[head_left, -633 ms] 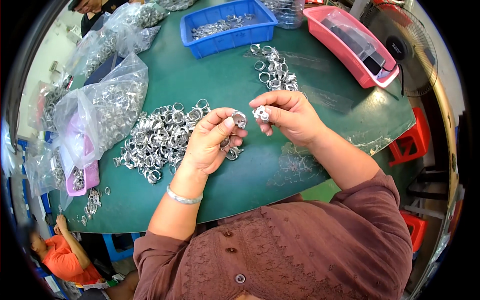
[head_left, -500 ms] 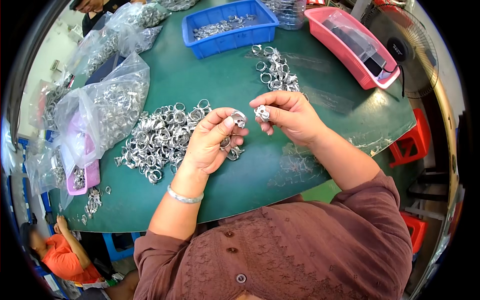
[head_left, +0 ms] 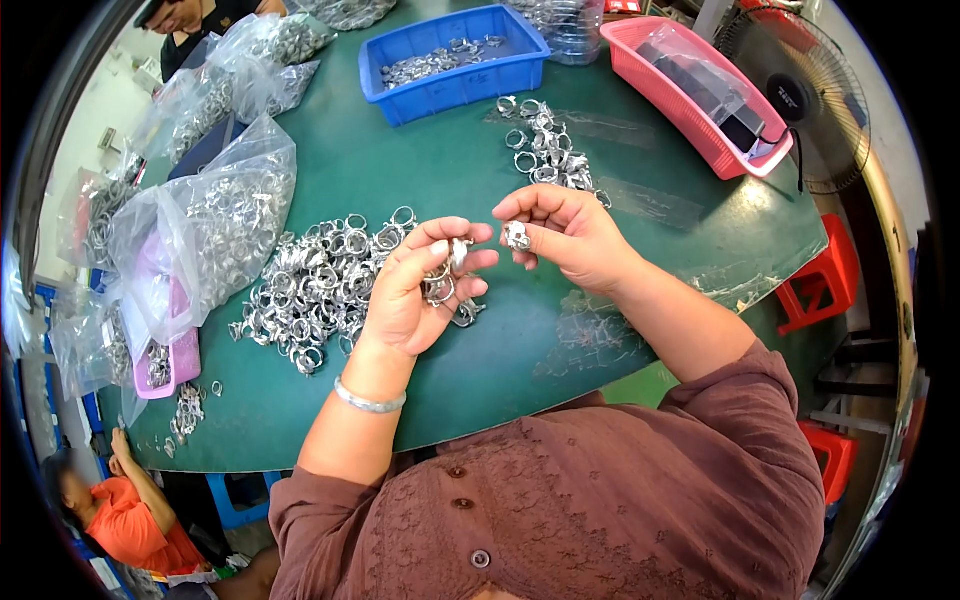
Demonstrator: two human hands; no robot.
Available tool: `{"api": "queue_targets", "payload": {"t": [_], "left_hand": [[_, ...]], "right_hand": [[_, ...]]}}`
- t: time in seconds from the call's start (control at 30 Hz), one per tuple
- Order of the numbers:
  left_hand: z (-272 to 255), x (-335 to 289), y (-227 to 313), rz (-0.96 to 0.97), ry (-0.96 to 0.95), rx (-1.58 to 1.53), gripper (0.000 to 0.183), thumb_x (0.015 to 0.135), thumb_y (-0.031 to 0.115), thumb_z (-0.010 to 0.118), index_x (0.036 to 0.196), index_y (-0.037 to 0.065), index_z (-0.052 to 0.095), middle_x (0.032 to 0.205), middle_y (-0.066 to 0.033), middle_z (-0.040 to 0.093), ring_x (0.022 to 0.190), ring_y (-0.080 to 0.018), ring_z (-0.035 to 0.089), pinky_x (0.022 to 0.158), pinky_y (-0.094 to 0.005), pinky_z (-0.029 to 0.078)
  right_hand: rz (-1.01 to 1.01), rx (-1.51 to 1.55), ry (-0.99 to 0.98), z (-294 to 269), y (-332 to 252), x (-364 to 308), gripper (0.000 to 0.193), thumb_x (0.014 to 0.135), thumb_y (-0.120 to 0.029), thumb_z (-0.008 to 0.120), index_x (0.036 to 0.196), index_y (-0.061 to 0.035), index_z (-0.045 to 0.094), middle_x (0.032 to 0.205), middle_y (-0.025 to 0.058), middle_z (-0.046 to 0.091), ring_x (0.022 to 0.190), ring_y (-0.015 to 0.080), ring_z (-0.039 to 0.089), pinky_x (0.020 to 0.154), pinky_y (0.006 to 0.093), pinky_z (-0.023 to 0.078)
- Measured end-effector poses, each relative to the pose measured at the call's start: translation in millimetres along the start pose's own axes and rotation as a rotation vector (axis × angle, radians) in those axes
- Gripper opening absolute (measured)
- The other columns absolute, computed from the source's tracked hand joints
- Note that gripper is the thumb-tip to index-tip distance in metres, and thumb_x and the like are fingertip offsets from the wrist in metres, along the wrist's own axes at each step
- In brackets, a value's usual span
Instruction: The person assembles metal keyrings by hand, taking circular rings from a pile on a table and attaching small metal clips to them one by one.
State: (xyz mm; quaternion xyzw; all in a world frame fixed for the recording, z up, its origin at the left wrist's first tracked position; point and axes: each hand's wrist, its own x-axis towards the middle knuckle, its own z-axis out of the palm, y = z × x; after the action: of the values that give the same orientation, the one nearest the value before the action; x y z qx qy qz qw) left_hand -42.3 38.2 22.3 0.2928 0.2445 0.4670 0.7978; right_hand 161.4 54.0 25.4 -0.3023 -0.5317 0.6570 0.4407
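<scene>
My left hand holds a silvery metal ring between thumb and fingertips, with another ring lodged among its lower fingers. Close to its right, my right hand pinches a small silvery ring piece between thumb and forefinger. The two hands are a short gap apart over the green table. A large heap of metal rings lies beside and behind my left hand. Beyond my right hand sits a smaller group of rings, partly covered by its fingers.
At the back stands a blue bin with metal pieces inside. A pink basket is at the right rear, next to a fan. Bags of rings and a purple basket line the left. Two people are nearby at the left.
The ring at my left fingertips has turned, and the fingers have spread a little. My right hand has shifted slightly left with its piece. The view has tilted slightly.
</scene>
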Motion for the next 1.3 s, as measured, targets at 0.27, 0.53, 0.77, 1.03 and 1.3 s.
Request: {"api": "queue_targets", "payload": {"t": [0.27, 0.53, 0.77, 1.03, 1.3], "left_hand": [[15.0, -3.4, -6.8, -0.072, 0.082, 0.274, 0.021, 0.085, 0.020, 0.060, 0.097, 0.003, 0.056, 0.081, -0.0045, 0.060, 0.065, -0.0107, 0.056, 0.048, -0.0205, 0.042], [19.0, -4.9, -7.1, -0.057, 0.170, 0.365, 0.016, 0.088, 0.018, 0.057, 0.095, 0.004, 0.058, 0.077, -0.0025, 0.057, 0.062, -0.0087, 0.053, 0.047, -0.0177, 0.038], [13.9, -3.5, -4.9, -0.108, 0.111, 0.288, 0.021, 0.093, 0.021, 0.046, 0.096, 0.003, 0.056, 0.080, -0.0054, 0.057, 0.061, -0.0129, 0.054, 0.044, -0.0201, 0.038], [9.3, -2.5, -7.1, -0.104, 0.055, 0.230, 0.022, 0.093, 0.020, 0.044, 0.097, 0.001, 0.054, 0.080, -0.0064, 0.057, 0.062, -0.0139, 0.054, 0.045, -0.0209, 0.040], [10.4, -3.0, -5.3, -0.101, 0.004, 0.120, 0.027, 0.093, 0.021, 0.047, 0.108, 0.001, 0.055, 0.083, -0.0060, 0.059, 0.066, -0.0125, 0.056, 0.047, -0.0205, 0.042]], "right_hand": [[-0.318, -0.469, 0.078, 5.1, 5.7, -2.3, 0.023, 0.081, 0.000, 0.056, 0.103, 0.0004, 0.055, 0.080, 0.0008, 0.058, 0.070, 0.0055, 0.053, 0.062, 0.0197, 0.044], [-0.242, -0.169, 0.027, 9.8, 5.7, -2.6, 0.022, 0.084, -0.002, 0.057, 0.104, 0.0014, 0.054, 0.087, 0.0031, 0.058, 0.079, 0.0077, 0.055, 0.071, 0.0216, 0.046], [-0.201, -0.086, -0.052, 9.0, 4.1, -2.8, 0.021, 0.086, -0.002, 0.056, 0.106, 0.0025, 0.054, 0.094, 0.0046, 0.057, 0.086, 0.0094, 0.056, 0.076, 0.0235, 0.047], [-0.429, -0.425, -0.080, 7.3, -4.8, -1.6, 0.017, 0.080, 0.004, 0.058, 0.096, 0.0003, 0.063, 0.087, 0.0061, 0.059, 0.082, 0.0140, 0.058, 0.073, 0.0252, 0.047], [-0.494, -0.444, -0.112, 8.8, -3.5, -3.1, 0.019, 0.079, 0.004, 0.058, 0.094, -0.0028, 0.065, 0.085, 0.0061, 0.059, 0.080, 0.0147, 0.058, 0.070, 0.0262, 0.046]]}}
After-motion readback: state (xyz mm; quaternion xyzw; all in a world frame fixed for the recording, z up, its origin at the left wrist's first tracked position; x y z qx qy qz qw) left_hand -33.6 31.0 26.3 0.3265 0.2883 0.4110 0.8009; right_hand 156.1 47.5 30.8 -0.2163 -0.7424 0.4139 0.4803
